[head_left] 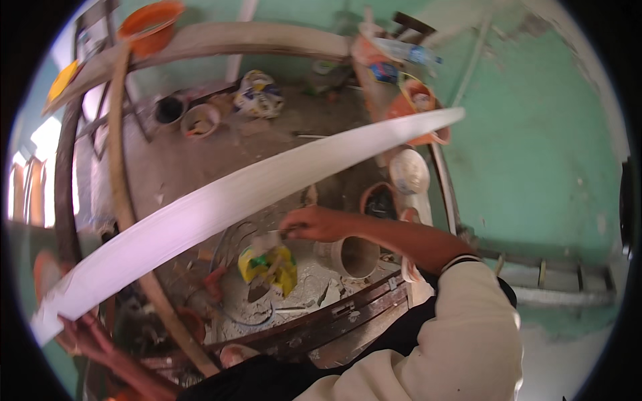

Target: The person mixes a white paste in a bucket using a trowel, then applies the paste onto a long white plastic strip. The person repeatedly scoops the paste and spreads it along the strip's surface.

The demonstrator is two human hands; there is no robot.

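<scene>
A long white moulding strip runs slantwise across the view, from the lower left up to the right. My left hand grips its near end, partly hidden by the strip and blurred. Below the middle of the strip, my right hand is closed round the handle of a scraper, whose pale, smeared blade points left. Under that blade sits an opened yellow and green bag with greyish material in it. A dirty bucket stands just right of the bag, beneath my right forearm.
A wooden pole rises at the left near a plank bearing an orange tub. Buckets, a bottle and a white lidded bucket line the right side. A dark wooden frame lies below; a ladder is at right.
</scene>
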